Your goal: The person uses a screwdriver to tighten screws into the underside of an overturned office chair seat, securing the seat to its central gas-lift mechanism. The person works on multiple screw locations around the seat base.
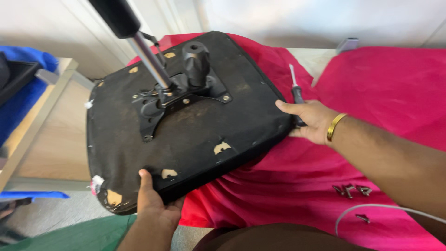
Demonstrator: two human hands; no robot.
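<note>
The fingers of the left hand (155, 204) are curled under the near edge of the black chair seat (186, 135), with the thumb pressed on top, low in the frame. The right hand (310, 122) grips the seat's right edge, and its fingers also seem to hold the handle of a screwdriver (295, 95) against it. The seat lies upside down in the centre, half on the pink cloth (381, 93), half past the table edge. Its metal mechanism plate (181, 95) and gas cylinder (146, 56) point to the upper left. I judge the seat is being repositioned; the next move needs a steady seat and a free hand for the tool. Loose screws (351, 190) lie at lower right.
</note>
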